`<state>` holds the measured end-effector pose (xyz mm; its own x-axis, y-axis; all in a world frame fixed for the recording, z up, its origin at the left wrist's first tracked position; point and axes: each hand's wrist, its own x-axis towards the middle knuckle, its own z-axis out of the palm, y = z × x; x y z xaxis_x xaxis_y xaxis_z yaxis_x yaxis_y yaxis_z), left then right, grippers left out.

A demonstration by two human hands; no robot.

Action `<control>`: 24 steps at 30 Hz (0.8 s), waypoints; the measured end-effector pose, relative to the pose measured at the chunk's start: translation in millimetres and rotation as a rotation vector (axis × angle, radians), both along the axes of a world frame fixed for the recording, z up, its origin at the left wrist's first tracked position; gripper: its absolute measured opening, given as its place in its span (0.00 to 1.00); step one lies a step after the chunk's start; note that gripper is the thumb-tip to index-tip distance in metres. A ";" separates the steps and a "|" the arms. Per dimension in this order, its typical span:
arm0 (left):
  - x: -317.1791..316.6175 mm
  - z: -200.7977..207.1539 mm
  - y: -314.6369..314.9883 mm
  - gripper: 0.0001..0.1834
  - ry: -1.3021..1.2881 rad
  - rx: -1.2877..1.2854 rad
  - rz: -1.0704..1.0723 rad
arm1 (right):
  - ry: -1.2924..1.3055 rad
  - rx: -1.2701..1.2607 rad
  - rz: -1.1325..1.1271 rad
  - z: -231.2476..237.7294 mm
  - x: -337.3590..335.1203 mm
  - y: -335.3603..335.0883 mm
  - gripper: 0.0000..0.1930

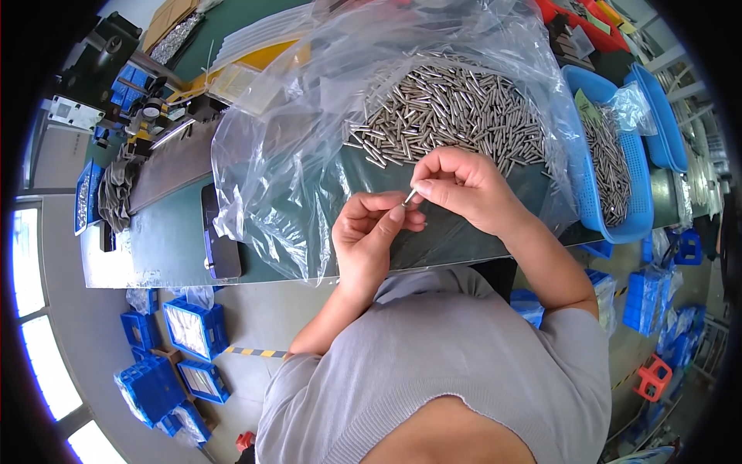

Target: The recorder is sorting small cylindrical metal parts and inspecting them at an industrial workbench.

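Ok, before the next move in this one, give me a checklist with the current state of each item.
1. Metal pin secured: ok, pinched between the fingertips of the left hand and right hand.
2. Pin's ends undamaged: cannot tell, the fingers partly cover it.
3. Loose pile of pins near the hands: ok, spread just beyond them.
4. Blue basket upright: ok, at the right, with pins inside.
5. Table beside the left hand free of clear plastic: not ok, crumpled plastic spreads there.
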<state>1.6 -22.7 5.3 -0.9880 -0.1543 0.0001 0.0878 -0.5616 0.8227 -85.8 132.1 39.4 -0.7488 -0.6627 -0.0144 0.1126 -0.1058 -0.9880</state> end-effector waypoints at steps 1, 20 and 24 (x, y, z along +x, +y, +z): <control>-0.1 -0.2 -0.3 0.04 0.007 -0.001 -0.003 | -0.001 0.000 0.002 2.2 0.4 -1.2 0.03; 1.9 -1.7 0.1 0.03 0.019 0.009 0.006 | -0.087 0.089 -0.192 5.8 -1.2 15.5 0.06; -0.6 -1.0 2.1 0.03 0.008 0.003 -0.003 | -0.424 -0.364 -0.359 16.7 -15.4 32.4 0.06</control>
